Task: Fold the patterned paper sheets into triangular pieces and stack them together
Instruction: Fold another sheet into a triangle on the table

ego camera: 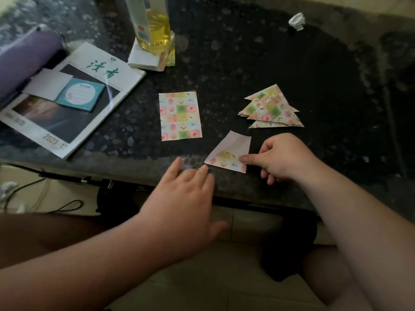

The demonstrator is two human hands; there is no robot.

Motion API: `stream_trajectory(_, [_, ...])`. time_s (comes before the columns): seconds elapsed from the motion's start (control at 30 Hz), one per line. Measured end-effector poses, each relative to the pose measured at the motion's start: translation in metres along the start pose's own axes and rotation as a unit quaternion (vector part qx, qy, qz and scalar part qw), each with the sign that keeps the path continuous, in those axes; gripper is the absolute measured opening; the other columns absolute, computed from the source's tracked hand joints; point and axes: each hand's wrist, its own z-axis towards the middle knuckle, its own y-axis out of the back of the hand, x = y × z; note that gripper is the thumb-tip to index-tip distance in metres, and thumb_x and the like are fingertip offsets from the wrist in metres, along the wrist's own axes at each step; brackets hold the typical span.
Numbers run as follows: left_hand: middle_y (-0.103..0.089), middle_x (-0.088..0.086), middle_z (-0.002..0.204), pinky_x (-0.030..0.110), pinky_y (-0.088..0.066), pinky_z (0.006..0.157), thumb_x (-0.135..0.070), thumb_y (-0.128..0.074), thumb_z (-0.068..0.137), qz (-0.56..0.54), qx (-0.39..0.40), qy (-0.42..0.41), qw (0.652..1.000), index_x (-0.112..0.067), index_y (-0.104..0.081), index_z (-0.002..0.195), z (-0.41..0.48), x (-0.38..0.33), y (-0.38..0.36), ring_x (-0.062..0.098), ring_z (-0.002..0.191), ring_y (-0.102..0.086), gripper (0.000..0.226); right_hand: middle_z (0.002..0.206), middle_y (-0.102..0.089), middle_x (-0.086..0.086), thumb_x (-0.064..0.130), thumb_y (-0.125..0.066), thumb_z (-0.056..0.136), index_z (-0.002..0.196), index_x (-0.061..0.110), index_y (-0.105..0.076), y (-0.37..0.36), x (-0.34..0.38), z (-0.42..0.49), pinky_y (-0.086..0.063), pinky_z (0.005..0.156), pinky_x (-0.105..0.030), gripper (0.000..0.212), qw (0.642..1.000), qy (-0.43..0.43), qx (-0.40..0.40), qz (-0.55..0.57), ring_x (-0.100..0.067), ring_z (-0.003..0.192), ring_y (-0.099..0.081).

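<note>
Mid-fold: the right hand (280, 158) pinched a corner of the half-folded sheet (229, 153) at the tabletop's (247, 63) near edge; the left hand (186, 194) reached beside it, fingers straight and slightly spread; next, seemingly, a pressed crease, then the triangle stack (271, 108); one flat sheet (180, 115) waited.

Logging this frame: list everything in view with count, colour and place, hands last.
table: one, dark speckled, under everything
flat patterned sheet: one, pastel checks, table centre
half-folded piece: one, pastel with white back, near front edge
folded triangles: several overlapping, pastel, right of the sheet
magazine: one, white cover, far left
teal notepad: one, on the magazine
white slip: one, on the magazine
purple cylinder: one, left edge
oil bottle: one, yellow, top centre
white carton: one, beside the oil bottle
crumpled paper: one, white, top right
left hand: one, fingers straight, over the table's near edge
right hand: one, pinching the half-folded piece
</note>
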Motion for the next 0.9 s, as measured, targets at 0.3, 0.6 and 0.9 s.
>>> stream_trajectory(0.3, [-0.059,-0.017,0.103,0.034,-0.052,0.094,-0.05,-0.071,0.09,-0.307,-0.096,0.151,0.935,-0.034,-0.068,0.11,0.059,0.032,0.01,0.007,0.097,-0.057,0.026,0.065,-0.073,0.003,0.054,-0.082,0.08,0.087,0.023,-0.065,-0.006,-0.001,-0.012,-0.051,0.053,-0.03,0.036,0.998,0.023,-0.036,-0.041,-0.011,0.049,-0.069])
stream_trajectory(0.6, [-0.074,-0.005,0.076,0.025,-0.058,0.067,-0.032,-0.075,0.091,-0.542,-0.11,0.165,0.817,-0.026,-0.07,0.087,0.07,0.022,0.016,0.011,0.072,-0.07,0.009,0.082,-0.077,0.0,0.044,-0.087,0.078,0.1,0.026,-0.062,0.0,-0.012,-0.009,-0.055,0.055,-0.029,0.038,0.978,0.028,-0.021,0.205,-0.012,0.063,-0.075])
stream_trajectory(0.9, [-0.078,0.003,0.082,0.044,-0.062,0.087,-0.016,-0.079,0.087,-0.684,-0.092,0.191,0.698,-0.011,-0.074,0.092,0.078,0.02,0.015,0.02,0.078,-0.077,0.009,0.074,-0.074,-0.009,0.006,-0.071,0.093,0.091,0.006,-0.071,0.005,-0.017,-0.016,-0.041,0.041,-0.018,0.002,0.907,0.054,0.085,0.409,-0.011,0.053,-0.06])
